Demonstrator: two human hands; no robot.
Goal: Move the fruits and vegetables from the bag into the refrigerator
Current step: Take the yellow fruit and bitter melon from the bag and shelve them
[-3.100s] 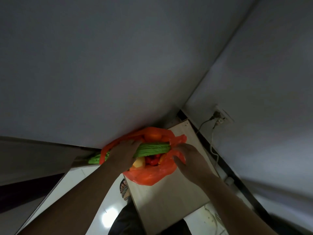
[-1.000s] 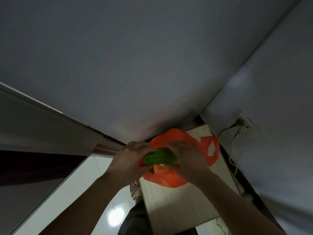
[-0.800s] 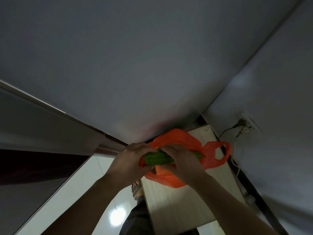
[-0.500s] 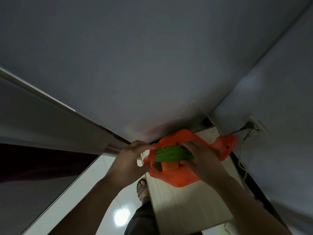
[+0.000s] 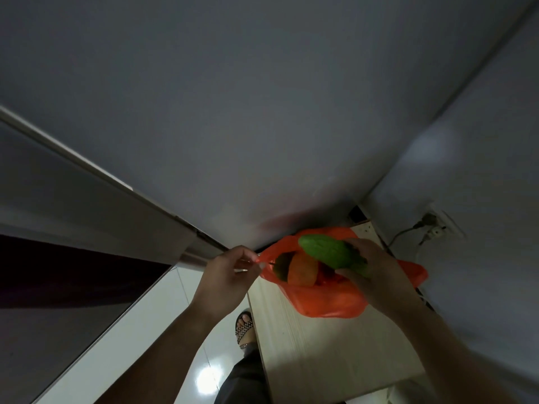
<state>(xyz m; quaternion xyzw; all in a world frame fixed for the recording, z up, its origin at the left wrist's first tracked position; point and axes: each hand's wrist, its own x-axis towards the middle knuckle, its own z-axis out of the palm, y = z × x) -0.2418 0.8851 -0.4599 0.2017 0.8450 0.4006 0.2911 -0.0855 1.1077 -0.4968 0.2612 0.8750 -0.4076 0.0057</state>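
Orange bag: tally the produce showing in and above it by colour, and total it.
Green gourd, held by the right hand: 1
Orange fruit in the orange bag: 1
Dark olive piece: 1
Red produce: at least 1, mostly hidden
Total: at least 4

The thin orange plastic bag [image 5: 329,304] looked crinkled and faintly glossy, while the long green gourd [image 5: 323,252] had a matt skin and the rounded orange fruit [image 5: 302,271] inside looked smooth. The pale rectangular wooden tabletop [image 5: 335,360] was matt with a fine straight grain, and the white floor tiles [image 5: 175,330] were glossy enough to mirror a bright spot of light. The grey wall [image 5: 262,112] was flat and matt, and the dark trouser leg [image 5: 242,383] looked like soft cloth
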